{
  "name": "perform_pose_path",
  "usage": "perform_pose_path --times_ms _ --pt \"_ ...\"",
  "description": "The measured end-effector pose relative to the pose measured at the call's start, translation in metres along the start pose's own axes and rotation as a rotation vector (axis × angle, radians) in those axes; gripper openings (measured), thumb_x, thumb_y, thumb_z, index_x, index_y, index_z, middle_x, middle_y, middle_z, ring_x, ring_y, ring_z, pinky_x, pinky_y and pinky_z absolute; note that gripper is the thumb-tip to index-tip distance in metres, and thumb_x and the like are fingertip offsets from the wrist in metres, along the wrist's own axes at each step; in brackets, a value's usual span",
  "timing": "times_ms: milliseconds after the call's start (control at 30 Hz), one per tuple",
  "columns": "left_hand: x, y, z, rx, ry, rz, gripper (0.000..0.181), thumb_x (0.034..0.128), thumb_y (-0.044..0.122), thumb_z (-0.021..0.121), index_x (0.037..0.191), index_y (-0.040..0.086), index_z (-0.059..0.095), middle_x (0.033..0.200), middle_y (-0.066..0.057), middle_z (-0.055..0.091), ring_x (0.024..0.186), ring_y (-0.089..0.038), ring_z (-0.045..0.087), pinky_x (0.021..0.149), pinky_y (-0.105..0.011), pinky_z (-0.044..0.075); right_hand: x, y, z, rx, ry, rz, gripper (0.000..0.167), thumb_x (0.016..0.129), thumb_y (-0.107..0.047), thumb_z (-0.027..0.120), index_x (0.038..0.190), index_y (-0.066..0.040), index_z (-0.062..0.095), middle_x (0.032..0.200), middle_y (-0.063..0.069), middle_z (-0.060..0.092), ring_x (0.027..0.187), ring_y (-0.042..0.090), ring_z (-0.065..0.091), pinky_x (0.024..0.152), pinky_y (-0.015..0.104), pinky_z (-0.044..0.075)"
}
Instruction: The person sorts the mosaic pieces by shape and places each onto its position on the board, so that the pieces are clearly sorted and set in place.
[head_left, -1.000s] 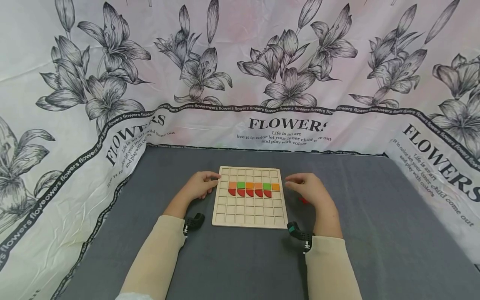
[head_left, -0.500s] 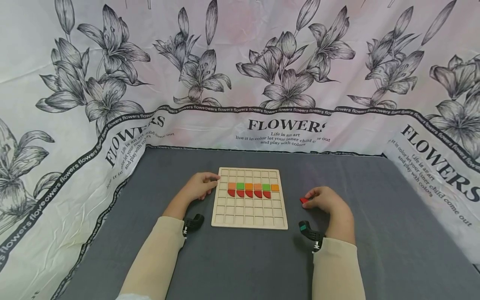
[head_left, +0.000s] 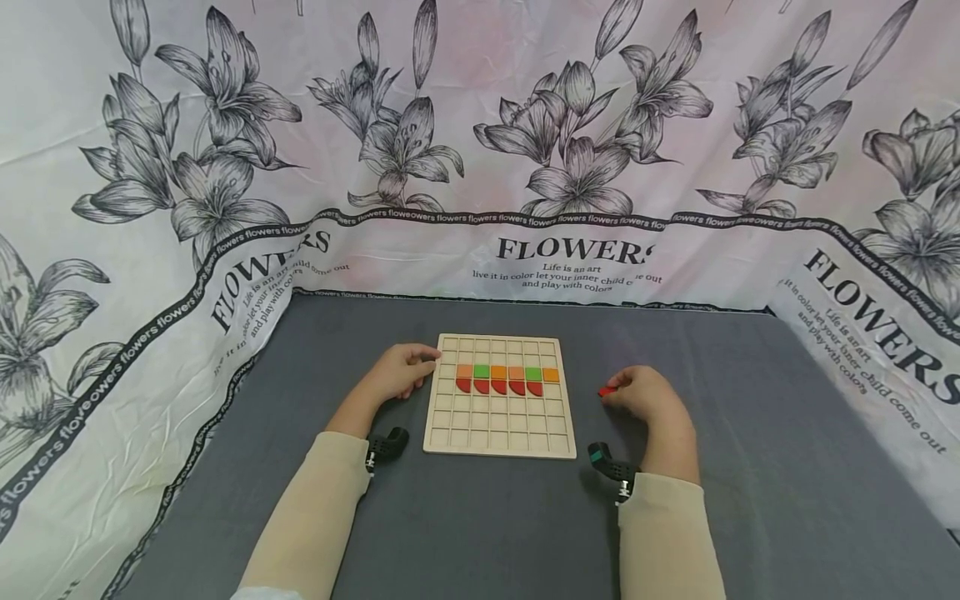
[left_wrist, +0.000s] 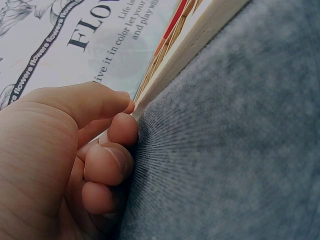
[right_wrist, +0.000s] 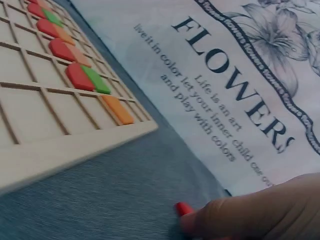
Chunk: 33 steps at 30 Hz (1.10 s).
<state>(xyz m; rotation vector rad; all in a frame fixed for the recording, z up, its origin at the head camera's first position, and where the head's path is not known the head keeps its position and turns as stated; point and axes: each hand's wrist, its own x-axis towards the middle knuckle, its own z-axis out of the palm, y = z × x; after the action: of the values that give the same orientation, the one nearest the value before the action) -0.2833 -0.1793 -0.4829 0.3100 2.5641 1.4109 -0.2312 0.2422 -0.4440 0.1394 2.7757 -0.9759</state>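
Observation:
A square wooden grid board (head_left: 500, 425) lies on the grey cloth, with a row of orange and green square tiles (head_left: 498, 372) and, just below it, several red quarter-circle tiles (head_left: 482, 387). At the board's left edge my left hand (head_left: 395, 371) holds the rim with thumb and forefinger, its other fingers curled under, as the left wrist view shows. Right of the board, apart from it, my right hand (head_left: 645, 392) pinches a red tile (head_left: 606, 391) low over the cloth. In the right wrist view only a tip of that red tile (right_wrist: 184, 208) shows past the thumb.
The grey cloth (head_left: 480, 525) covers the table. White flower-printed fabric (head_left: 420, 250) stands as a wall behind and along both sides. A black wrist camera (head_left: 388, 444) sits on the left wrist, another camera (head_left: 611, 462) on the right.
My right hand has moved from beside the board's right edge, right and nearer, to the loose red tile, and now pinches it. The left hand has stayed at the board.

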Motion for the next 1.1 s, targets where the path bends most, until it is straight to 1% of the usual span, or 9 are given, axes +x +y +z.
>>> perform_pose_path --times_ms 167,333,433,533,600,733,833,1000,1100 --pt "-0.001 0.000 0.000 0.003 0.003 -0.003 0.031 0.1041 0.025 0.065 0.134 0.017 0.069 0.067 -0.010 0.061 0.041 -0.016 0.045 0.043 -0.033 0.042 0.010 -0.003 0.014 -0.036 0.124 -0.036 0.027 0.092 -0.015 0.072 0.110 0.005 0.073 0.098 0.017 0.070 0.079 0.026 0.061 0.070 0.040 0.051" --pt "-0.001 0.000 0.001 0.004 -0.004 -0.014 0.032 0.1040 0.026 0.065 0.134 0.017 0.069 0.068 -0.009 0.061 0.041 -0.016 0.045 0.044 -0.033 0.043 0.015 -0.006 0.023 -0.065 0.202 -0.102 0.029 0.098 -0.022 0.070 0.113 0.002 0.077 0.108 0.018 0.074 0.089 0.030 0.065 0.079 0.046 0.053" --pt "-0.001 0.001 0.002 0.007 -0.004 -0.011 0.032 0.1041 0.025 0.065 0.134 0.017 0.069 0.068 -0.009 0.061 0.041 -0.016 0.045 0.043 -0.033 0.043 0.015 -0.007 0.024 -0.069 0.203 -0.127 0.035 0.099 -0.023 0.071 0.125 0.001 0.071 0.115 0.021 0.071 0.098 0.034 0.065 0.086 0.051 0.052" --pt "-0.001 0.001 0.001 0.005 0.000 -0.005 0.032 0.1041 0.026 0.065 0.134 0.017 0.069 0.067 -0.009 0.061 0.040 -0.016 0.045 0.044 -0.033 0.043 0.015 -0.008 0.023 -0.060 0.186 -0.112 0.040 0.099 -0.020 0.071 0.133 0.001 0.066 0.118 0.024 0.069 0.101 0.036 0.064 0.088 0.053 0.051" --pt "-0.001 0.002 0.001 0.004 0.003 -0.002 0.032 0.1041 0.027 0.065 0.134 0.017 0.069 0.067 -0.010 0.061 0.041 -0.016 0.045 0.044 -0.034 0.043 0.015 -0.008 0.023 -0.045 0.189 -0.094 0.036 0.100 -0.019 0.070 0.129 0.002 0.069 0.119 0.024 0.069 0.102 0.036 0.064 0.089 0.052 0.051" --pt "-0.002 0.003 -0.001 0.002 0.006 0.000 0.032 0.1040 0.027 0.065 0.134 0.016 0.069 0.068 -0.010 0.061 0.041 -0.017 0.045 0.044 -0.034 0.043 0.015 -0.008 0.024 -0.028 0.235 -0.071 0.031 0.101 -0.020 0.067 0.122 0.002 0.073 0.119 0.023 0.070 0.103 0.037 0.064 0.090 0.053 0.051" --pt "-0.003 0.003 -0.001 0.004 0.005 0.001 0.032 0.1041 0.027 0.065 0.134 0.016 0.069 0.067 -0.009 0.061 0.041 -0.016 0.045 0.044 -0.033 0.043 0.016 -0.008 0.024 -0.038 0.226 -0.073 0.032 0.101 -0.019 0.067 0.127 0.000 0.071 0.116 0.023 0.070 0.099 0.037 0.063 0.086 0.052 0.050" --pt "-0.003 0.001 -0.001 0.005 0.005 0.007 0.032 0.1043 0.026 0.064 0.134 0.015 0.069 0.067 -0.009 0.060 0.040 -0.016 0.045 0.044 -0.033 0.043 0.018 -0.007 0.024 -0.084 0.155 -0.099 0.037 0.099 -0.013 0.065 0.135 -0.006 0.068 0.116 0.024 0.069 0.093 0.035 0.063 0.082 0.051 0.050" --pt "-0.003 0.000 -0.001 0.003 0.007 0.012 0.032 0.1045 0.025 0.064 0.135 0.015 0.069 0.066 -0.009 0.060 0.040 -0.016 0.045 0.043 -0.034 0.043 0.019 -0.007 0.024 -0.075 0.146 -0.093 0.038 0.098 -0.011 0.065 0.135 -0.005 0.068 0.110 0.022 0.069 0.086 0.032 0.062 0.075 0.046 0.050"
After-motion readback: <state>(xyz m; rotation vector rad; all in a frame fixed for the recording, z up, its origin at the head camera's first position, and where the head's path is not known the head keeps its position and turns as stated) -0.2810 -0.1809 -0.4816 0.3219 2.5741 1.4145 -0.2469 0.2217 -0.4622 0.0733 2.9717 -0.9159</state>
